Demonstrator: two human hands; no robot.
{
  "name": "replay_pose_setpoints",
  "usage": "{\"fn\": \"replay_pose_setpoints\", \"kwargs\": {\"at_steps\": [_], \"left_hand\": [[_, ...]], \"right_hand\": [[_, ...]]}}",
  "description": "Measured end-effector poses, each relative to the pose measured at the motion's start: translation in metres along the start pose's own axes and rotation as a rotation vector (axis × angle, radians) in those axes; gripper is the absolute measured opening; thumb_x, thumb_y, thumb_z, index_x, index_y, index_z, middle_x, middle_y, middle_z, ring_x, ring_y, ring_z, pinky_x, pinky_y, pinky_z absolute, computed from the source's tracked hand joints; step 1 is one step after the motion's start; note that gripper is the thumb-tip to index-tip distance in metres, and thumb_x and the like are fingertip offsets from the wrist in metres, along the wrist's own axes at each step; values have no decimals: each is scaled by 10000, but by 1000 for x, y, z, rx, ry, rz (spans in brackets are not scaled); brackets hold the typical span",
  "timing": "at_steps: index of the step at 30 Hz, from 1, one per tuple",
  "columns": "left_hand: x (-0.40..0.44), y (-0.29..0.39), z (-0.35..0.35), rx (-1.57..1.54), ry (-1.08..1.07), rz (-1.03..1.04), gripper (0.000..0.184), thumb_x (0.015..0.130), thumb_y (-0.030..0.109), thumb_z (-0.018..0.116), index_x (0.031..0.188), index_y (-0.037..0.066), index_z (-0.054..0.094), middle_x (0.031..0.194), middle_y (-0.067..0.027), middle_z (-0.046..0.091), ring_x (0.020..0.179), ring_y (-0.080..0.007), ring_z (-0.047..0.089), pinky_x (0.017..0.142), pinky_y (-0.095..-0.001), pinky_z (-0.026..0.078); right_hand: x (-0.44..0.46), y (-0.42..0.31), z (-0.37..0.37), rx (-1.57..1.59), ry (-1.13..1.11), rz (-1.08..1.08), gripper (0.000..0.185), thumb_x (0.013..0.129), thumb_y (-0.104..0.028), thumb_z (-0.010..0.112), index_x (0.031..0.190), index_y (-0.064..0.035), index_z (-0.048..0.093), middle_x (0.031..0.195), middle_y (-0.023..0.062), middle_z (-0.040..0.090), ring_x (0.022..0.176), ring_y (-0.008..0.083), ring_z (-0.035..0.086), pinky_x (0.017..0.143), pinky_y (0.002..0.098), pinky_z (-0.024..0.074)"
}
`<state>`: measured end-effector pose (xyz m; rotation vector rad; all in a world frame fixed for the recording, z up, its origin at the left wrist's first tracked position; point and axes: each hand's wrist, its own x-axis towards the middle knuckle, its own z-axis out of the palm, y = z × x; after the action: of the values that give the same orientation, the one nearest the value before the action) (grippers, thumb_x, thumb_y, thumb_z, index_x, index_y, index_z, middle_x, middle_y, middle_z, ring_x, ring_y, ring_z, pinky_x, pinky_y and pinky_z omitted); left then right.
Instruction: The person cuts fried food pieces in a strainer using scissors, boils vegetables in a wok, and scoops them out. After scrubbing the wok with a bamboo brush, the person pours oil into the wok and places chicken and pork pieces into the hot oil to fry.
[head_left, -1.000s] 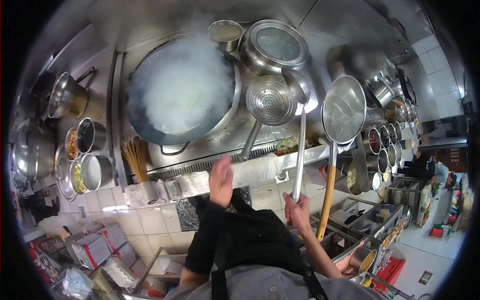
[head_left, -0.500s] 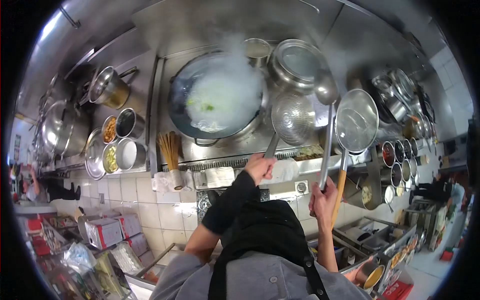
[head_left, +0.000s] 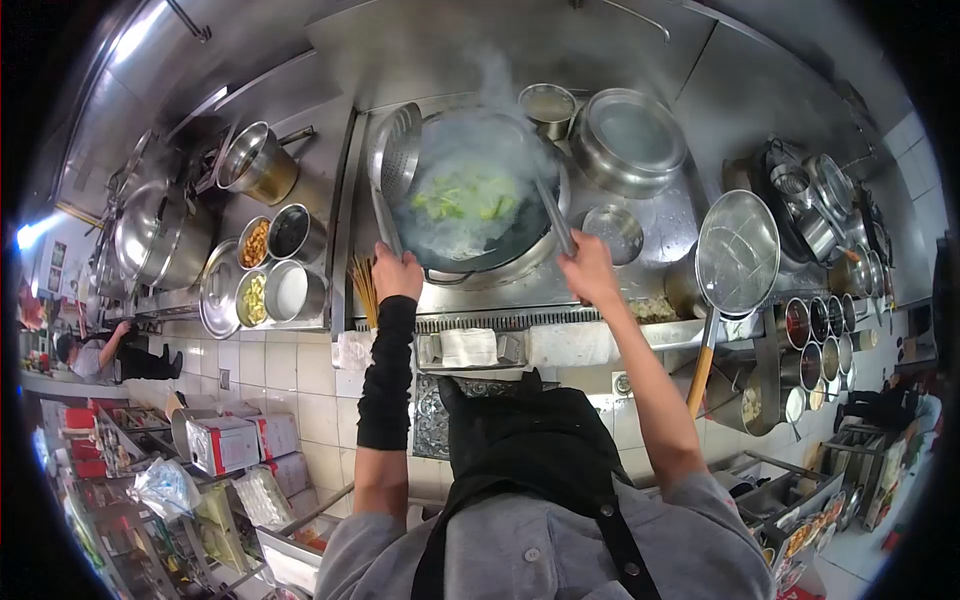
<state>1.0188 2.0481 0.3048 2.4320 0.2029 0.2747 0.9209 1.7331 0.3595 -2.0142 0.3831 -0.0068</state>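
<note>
My left hand (head_left: 398, 273) is closed round the handle of a perforated skimmer (head_left: 398, 150), whose bowl is tipped up at the left rim of the wok. With my right hand (head_left: 590, 268) I grip a ladle (head_left: 553, 210) by its long metal handle. Its bowl reaches into the wok from the right, hidden in steam. Pale green vegetable pieces (head_left: 465, 197) lie in cloudy, steaming liquid inside the large dark wok (head_left: 500, 262) on the stove.
A wide lidded pot (head_left: 630, 140) and a small metal bowl (head_left: 613, 235) stand right of the wok. A wire-mesh strainer (head_left: 738, 250) rests further right. Food containers (head_left: 255, 240) and bamboo sticks (head_left: 363, 285) are to the left. A person (head_left: 110, 350) is at far left.
The skimmer, in my left hand, has moved from the wok's right to its left rim. My right hand has moved left, bringing the ladle into the wok. The steam is thinner, showing more vegetables.
</note>
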Motion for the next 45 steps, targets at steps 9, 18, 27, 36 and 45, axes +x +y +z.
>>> {"fn": "replay_pose_setpoints", "kwargs": {"at_steps": [9,18,27,36,45], "left_hand": [[5,-91,93,-250,-251,-174,244,876,89,661,1044,-49,550,777,-187,576,684,-335,619,557,-436,487],[-67,47,35,-1164,-457,-902,104,961,89,607,939,-8,578,758,-81,515,646,-192,490,563,-332,451],[-50,39,34,-1464,-252,-990,131,953,32,591,854,-12,518,739,-97,494,646,-196,455,529,-338,413],[-18,-4,72,-1097,-140,-677,154,925,68,614,904,-26,493,728,-92,520,495,-182,519,389,-350,433],[5,-52,74,-925,-384,-492,242,926,104,654,998,-41,474,671,-67,524,459,-168,536,386,-353,482]], "right_hand": [[-28,-9,67,265,-55,280,95,870,-11,587,840,74,558,617,136,609,407,230,587,372,371,502],[-75,-23,94,907,-204,492,125,912,-28,643,807,21,598,622,51,528,436,127,483,364,312,388],[-26,-31,48,-34,-197,-47,229,810,-58,664,996,76,655,620,174,634,479,266,662,404,392,488],[138,-37,-23,-358,-266,-190,372,795,-65,639,1131,90,674,599,158,631,417,238,620,393,388,507],[126,-30,-81,-333,-470,-44,431,839,-50,646,1256,55,671,519,67,551,365,140,528,352,313,426]]}}
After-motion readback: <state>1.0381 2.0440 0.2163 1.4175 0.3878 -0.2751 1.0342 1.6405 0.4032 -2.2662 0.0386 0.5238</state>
